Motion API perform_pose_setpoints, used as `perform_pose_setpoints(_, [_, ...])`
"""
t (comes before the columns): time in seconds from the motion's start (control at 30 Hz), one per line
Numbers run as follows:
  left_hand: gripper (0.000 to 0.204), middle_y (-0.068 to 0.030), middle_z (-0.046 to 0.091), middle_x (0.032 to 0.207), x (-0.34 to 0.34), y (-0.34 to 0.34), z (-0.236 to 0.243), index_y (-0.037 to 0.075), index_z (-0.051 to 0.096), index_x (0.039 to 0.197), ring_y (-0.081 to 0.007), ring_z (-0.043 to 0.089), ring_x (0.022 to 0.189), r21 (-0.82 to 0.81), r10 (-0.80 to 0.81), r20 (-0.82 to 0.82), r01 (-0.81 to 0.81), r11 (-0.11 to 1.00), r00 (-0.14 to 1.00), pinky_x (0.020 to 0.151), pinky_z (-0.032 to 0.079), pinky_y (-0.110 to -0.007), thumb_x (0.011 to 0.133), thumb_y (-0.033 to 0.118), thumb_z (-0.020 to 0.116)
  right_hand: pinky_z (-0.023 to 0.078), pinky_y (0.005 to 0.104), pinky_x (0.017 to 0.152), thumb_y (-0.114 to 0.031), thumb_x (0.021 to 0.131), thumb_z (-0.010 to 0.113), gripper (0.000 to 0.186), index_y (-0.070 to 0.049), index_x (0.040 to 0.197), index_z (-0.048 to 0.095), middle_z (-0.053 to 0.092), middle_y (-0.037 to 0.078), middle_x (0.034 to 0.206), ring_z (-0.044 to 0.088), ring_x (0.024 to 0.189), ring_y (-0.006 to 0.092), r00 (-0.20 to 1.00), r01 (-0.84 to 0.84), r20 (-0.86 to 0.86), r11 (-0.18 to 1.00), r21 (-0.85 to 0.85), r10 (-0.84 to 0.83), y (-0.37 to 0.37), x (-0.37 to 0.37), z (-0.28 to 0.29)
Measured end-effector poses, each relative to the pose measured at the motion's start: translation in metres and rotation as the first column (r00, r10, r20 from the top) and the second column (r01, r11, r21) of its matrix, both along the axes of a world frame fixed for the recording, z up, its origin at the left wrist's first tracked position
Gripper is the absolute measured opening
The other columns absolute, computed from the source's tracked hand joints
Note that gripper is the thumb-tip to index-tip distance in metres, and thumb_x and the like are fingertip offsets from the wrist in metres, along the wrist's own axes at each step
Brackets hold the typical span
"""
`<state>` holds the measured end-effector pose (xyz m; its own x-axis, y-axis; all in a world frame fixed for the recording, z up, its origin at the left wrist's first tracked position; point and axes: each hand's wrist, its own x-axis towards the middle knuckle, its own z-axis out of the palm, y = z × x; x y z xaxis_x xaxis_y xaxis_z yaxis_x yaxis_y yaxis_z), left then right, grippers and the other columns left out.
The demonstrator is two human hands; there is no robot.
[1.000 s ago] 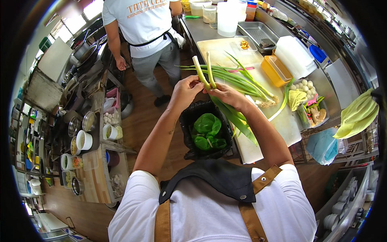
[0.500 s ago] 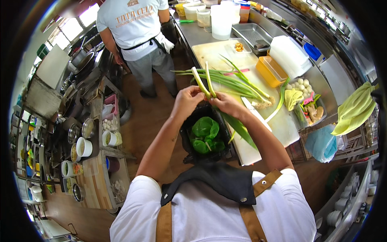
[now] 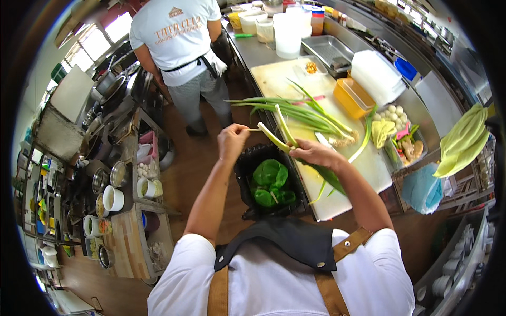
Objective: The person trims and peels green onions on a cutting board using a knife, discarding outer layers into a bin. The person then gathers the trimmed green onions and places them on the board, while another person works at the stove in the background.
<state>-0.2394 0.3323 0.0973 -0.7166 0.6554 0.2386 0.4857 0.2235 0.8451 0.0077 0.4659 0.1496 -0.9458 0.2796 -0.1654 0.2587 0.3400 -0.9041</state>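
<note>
The right hand (image 3: pixel 319 154) is closed around the green onion stalks (image 3: pixel 273 136). It holds them in the air by the left edge of the chopping board (image 3: pixel 363 174), with their pale ends pointing to the left and away. The left hand (image 3: pixel 232 143) is curled closed, pinching a thin pale strip (image 3: pixel 253 129) that reaches toward these ends. Lower than the hands, beside the left edge of the bench (image 3: pixel 247 47), stands a black-lined bin (image 3: pixel 243 181) with green plastic (image 3: pixel 270 174) inside. Farther, a bunch of spring onions (image 3: pixel 295 111) lies across the board. A yellow tub (image 3: pixel 354 99) is at its right edge, and beyond is a steel tray (image 3: pixel 328 51). A co-worker (image 3: pixel 182 50) stands to the left of the bench.
</note>
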Motion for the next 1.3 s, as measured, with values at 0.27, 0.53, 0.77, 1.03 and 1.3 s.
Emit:
perform_pose_setpoints(0.27, [0.025,-0.0112,0.074,0.089,0.005,-0.014,-0.123,0.013,0.078,0.091,-0.0328,0.071,0.087,-0.413,-0.13,-0.251,0.016,0.911,0.959,0.083,0.053,-0.047,0.086,0.031,0.061,0.044,0.0231,0.058,-0.038,0.097,0.063,0.043,-0.01,0.129,0.059,0.051,-0.005,0.083,0.051,0.067,0.0048,0.989,0.016,0.147,0.966,-0.258,0.023,0.024,0.038,-0.008])
perform_pose_setpoints(0.53, [0.028,0.0008,0.067,0.105,0.045,-0.006,-0.075,0.02,0.076,0.104,-0.0221,0.062,0.103,-0.182,-0.237,-0.492,0.167,0.969,0.838,0.094,0.041,-0.044,0.077,0.026,0.079,0.045,0.0246,0.05,-0.036,0.093,0.065,0.042,-0.012,0.127,0.061,0.054,-0.003,0.084,0.053,0.062,0.0062,0.954,0.097,0.3,0.931,-0.352,0.014,0.03,0.038,-0.023])
perform_pose_setpoints(0.77, [0.032,0.0047,0.067,0.094,0.066,0.005,0.019,0.019,0.075,0.106,-0.0157,0.06,0.093,-0.179,-0.486,-0.776,0.599,0.781,0.402,0.093,0.035,-0.038,0.079,0.036,0.077,0.044,0.025,0.048,-0.031,0.087,0.064,0.034,-0.01,0.114,0.068,0.055,-0.001,0.077,0.053,0.057,0.0074,0.913,0.016,0.395,0.961,-0.275,0.098,0.036,0.02,-0.01])
perform_pose_setpoints(1.03, [0.015,0.0015,0.066,0.083,0.071,0.01,0.014,0.012,0.074,0.098,-0.0165,0.061,0.082,-0.145,-0.515,-0.714,0.619,0.772,0.475,0.083,0.04,-0.034,0.086,0.022,0.073,0.043,0.0257,0.053,-0.036,0.088,0.067,0.042,-0.009,0.121,0.069,0.059,-0.002,0.076,0.053,0.061,0.007,0.908,-0.144,0.398,0.99,-0.008,0.135,0.046,0.013,0.001])
perform_pose_setpoints(1.3, [0.015,-0.0105,0.066,0.083,0.066,0.023,-0.003,0.005,0.073,0.091,-0.0278,0.065,0.079,-0.068,-0.471,-0.333,0.477,0.876,0.817,0.074,0.048,-0.038,0.091,0.018,0.067,0.047,0.0316,0.065,-0.038,0.086,0.066,0.045,-0.01,0.121,0.07,0.063,0.003,0.078,0.058,0.071,0.0126,0.926,-0.177,0.356,0.977,0.12,0.124,0.047,0.019,-0.02])
